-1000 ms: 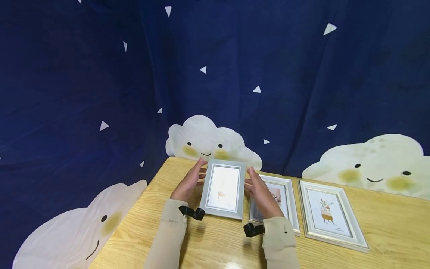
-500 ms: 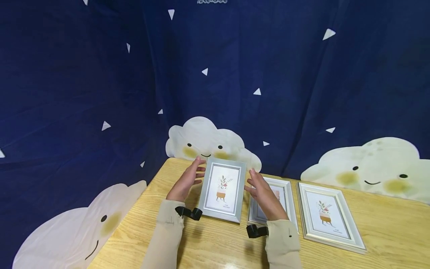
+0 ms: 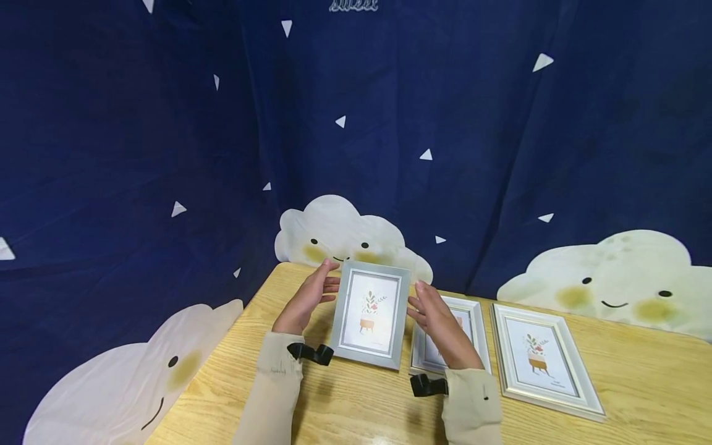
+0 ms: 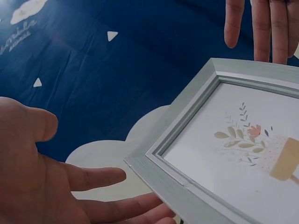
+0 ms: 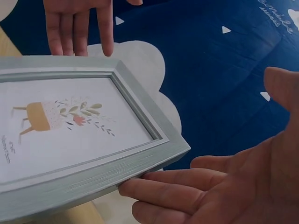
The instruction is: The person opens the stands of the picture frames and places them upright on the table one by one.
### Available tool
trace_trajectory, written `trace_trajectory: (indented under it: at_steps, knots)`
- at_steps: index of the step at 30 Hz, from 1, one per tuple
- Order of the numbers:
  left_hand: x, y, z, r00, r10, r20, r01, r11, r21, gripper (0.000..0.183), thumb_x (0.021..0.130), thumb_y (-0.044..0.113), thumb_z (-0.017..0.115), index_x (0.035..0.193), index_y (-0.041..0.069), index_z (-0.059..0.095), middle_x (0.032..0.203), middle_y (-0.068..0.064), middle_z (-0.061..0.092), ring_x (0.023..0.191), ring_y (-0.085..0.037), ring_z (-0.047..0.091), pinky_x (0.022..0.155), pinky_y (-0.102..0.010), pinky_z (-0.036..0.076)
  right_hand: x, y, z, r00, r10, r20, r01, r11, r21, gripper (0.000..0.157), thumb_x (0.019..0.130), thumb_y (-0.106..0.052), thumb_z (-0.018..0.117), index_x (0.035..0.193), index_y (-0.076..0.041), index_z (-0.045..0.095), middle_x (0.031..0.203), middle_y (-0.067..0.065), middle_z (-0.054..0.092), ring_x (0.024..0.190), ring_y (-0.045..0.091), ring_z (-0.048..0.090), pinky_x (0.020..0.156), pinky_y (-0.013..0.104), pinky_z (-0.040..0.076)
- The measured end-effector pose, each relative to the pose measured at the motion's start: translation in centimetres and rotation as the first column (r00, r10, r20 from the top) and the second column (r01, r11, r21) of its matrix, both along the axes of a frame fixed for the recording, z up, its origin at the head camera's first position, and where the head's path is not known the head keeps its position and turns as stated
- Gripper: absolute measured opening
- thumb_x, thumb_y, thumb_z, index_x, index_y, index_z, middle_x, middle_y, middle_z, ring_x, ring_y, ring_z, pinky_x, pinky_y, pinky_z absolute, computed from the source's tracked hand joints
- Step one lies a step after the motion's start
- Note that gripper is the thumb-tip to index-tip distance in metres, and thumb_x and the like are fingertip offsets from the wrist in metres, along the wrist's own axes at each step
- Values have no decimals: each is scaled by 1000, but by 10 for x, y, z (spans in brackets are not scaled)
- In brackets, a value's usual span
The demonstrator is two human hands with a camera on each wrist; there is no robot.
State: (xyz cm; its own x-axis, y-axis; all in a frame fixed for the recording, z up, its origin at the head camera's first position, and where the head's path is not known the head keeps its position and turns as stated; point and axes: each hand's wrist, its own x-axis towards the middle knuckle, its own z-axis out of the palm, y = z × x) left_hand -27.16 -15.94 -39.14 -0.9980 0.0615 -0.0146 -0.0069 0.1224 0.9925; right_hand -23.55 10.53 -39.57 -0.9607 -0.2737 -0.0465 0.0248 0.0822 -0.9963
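Note:
A grey-green picture frame point(image 3: 369, 315) with a potted-plant print stands tilted back, its face toward me. My left hand point(image 3: 305, 303) is at its left side, fingers straight and thumb raised. At the opposite side, my right hand point(image 3: 444, 327) has its fingers extended likewise. In the right wrist view, the right hand's fingertips point(image 5: 135, 186) touch the edge of the frame point(image 5: 154, 163) from below. The left wrist view has the left hand's fingers reaching to the frame's edge point(image 4: 154, 182), palm up. Whether the lower edge rests on the table is unclear.
A white picture frame point(image 3: 474, 318) lies partly behind my right hand. Further right lies a second white frame point(image 3: 542, 358) with a potted-plant print. All are over a wooden table point(image 3: 356, 408). A dark blue curtain point(image 3: 389, 123) with clouds hangs behind.
Glare has left the grey-green frame's print, which now shows clearly, and the frame's tilt has changed slightly. Both hands have shifted slightly outward. The head view has tilted up a little.

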Motion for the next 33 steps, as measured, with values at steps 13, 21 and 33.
trace_trajectory:
  at_steps: [13,21,33]
  knots:
    - [12,5,7,977,68,-200,-133,934,-332,41,100,21,50,137,3,52,115,-15,63,105,-31,61,89,-45,48,11,4,12,999,-6,-43,5,1000,-15,74,97,-61,36,153,-16,16,146,21,38,132,38,42,113,53,21]
    - [12,6,8,939,97,-329,-242,865,-439,27,93,14,63,119,8,69,98,-5,69,90,-23,66,80,-39,52,17,4,20,999,3,-37,-2,1000,30,68,97,-61,35,151,-22,19,146,17,41,133,33,42,107,67,14]
    - [13,6,8,928,120,-351,-277,854,-440,19,91,12,66,110,10,71,93,-4,68,90,-24,64,78,-39,51,17,6,23,999,-8,-31,11,997,78,64,98,-60,36,149,-22,25,142,15,45,131,30,46,101,75,15]
